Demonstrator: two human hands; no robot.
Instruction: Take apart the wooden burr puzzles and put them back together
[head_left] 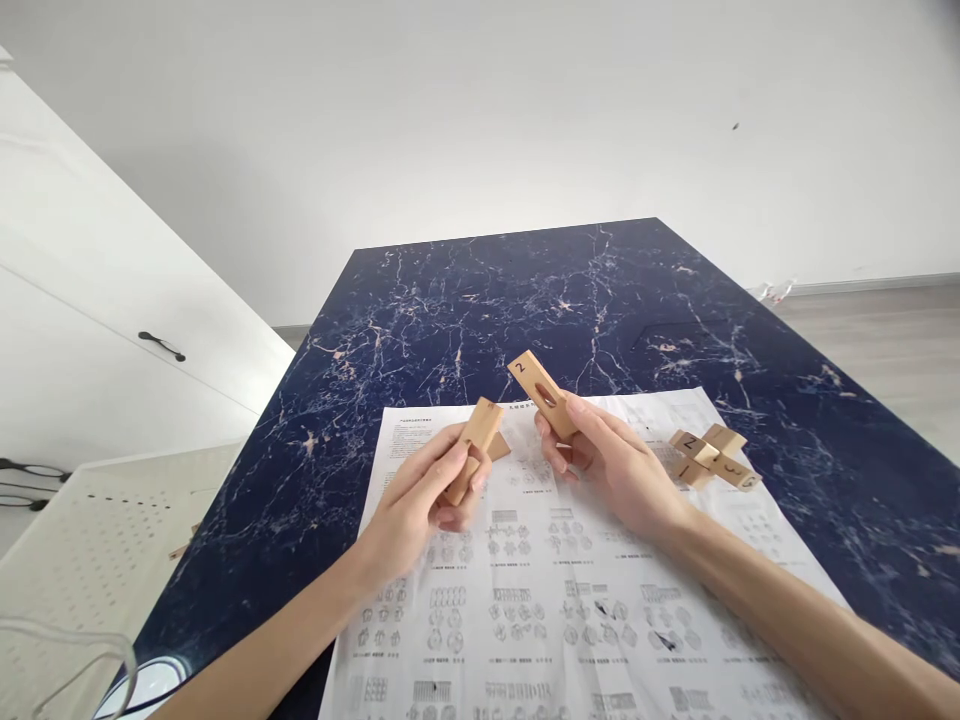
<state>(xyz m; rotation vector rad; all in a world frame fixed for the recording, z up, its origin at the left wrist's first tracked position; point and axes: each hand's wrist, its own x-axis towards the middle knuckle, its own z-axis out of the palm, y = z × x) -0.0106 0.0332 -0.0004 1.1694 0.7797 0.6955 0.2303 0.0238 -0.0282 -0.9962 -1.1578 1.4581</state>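
Note:
My left hand (pixel 431 480) is closed round a wooden puzzle piece (pixel 486 418), a small bar tilted up above the paper. Fingers of my right hand (pixel 615 455) grip a second wooden puzzle piece (pixel 536 378), marked "2" near its end, with a notch cut in its side. The two held pieces are apart. Beside my left fingers another bit of wood (pixel 498 447) shows; most of it is hidden. To the right of my right hand, an assembled wooden burr puzzle (pixel 709 455) with numbers on its bars rests on the paper.
Under my hands a large printed instruction sheet (pixel 525 575) with puzzle diagrams covers the near part of the dark blue marbled table (pixel 480 310). A white perforated surface (pixel 97 540) stands at the left, near a white cabinet (pixel 90 260). Behind the table is a white wall (pixel 480 120).

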